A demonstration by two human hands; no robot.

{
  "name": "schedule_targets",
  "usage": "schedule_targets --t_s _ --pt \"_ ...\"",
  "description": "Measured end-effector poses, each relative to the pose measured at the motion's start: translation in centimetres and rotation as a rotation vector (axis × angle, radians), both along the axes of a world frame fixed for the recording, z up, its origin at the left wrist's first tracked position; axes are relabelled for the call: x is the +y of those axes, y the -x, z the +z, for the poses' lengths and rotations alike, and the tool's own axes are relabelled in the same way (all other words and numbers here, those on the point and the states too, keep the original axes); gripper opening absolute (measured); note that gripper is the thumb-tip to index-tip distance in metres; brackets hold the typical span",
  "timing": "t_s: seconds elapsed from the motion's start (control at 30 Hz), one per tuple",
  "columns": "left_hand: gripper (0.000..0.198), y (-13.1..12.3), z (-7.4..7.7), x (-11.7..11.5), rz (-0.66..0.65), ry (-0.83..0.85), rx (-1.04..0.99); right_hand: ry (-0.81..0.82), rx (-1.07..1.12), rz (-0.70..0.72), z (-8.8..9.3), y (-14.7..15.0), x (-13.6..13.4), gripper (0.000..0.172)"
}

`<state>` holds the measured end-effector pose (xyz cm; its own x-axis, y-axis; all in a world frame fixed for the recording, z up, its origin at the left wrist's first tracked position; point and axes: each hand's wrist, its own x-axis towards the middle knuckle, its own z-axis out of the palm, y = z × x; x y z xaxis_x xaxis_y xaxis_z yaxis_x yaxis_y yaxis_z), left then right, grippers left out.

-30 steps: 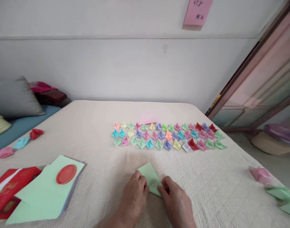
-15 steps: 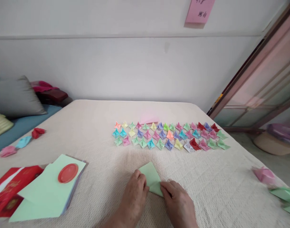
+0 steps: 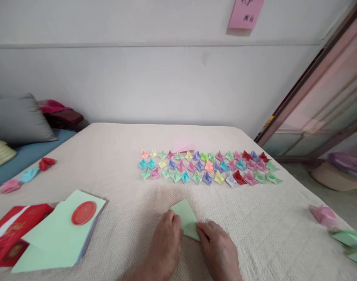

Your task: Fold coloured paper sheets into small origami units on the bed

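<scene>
A piece of folded light green paper (image 3: 185,215) lies on the cloth-covered table (image 3: 120,156) in front of me. On its left edge my left hand (image 3: 166,240) has its fingers curled, with the thumb near the lower corner. My right hand (image 3: 216,246) pinches the lower right edge between thumb and bent forefinger. Part of the paper's near edge is hidden by the fingers. Beyond it stand rows of small folded paper pieces (image 3: 185,177) in many colours.
On the left, a stack of green paper sheets (image 3: 55,238) bears a red round lid (image 3: 83,213), beside a red packet (image 3: 20,230). Several crumpled-looking folded papers (image 3: 29,174) lie farther left. A pink folded paper (image 3: 324,215) and green ones (image 3: 350,242) are at the right edge.
Almost nothing differs. My right hand has shifted very slightly left along the paper's lower edge; the paper stays in place under both hands.
</scene>
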<state>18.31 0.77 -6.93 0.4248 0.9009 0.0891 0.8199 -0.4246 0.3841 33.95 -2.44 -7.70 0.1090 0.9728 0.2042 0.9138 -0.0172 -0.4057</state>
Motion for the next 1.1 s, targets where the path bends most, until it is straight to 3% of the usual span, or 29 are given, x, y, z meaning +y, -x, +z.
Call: schedule_targets --t_s 0.17,0.27,0.7,1.1 --pt "0.030 -1.9 -3.7 -3.7 -0.184 -0.698 0.069 -0.057 0.013 0.020 0.0 -0.1 0.0 0.039" --pt "0.030 -2.4 -5.5 -5.0 -0.147 -0.799 0.121 -0.044 0.012 0.023 -0.1 -0.1 0.0 0.038" --pt "0.040 -1.8 -5.0 -5.0 -0.181 -0.615 0.177 0.089 0.008 0.017 -0.5 -0.2 -0.2 0.026" --pt "0.055 -2.3 -4.8 -6.2 -0.109 -0.341 0.253 -0.024 -0.027 0.041 -0.3 -0.4 -0.3 0.030"
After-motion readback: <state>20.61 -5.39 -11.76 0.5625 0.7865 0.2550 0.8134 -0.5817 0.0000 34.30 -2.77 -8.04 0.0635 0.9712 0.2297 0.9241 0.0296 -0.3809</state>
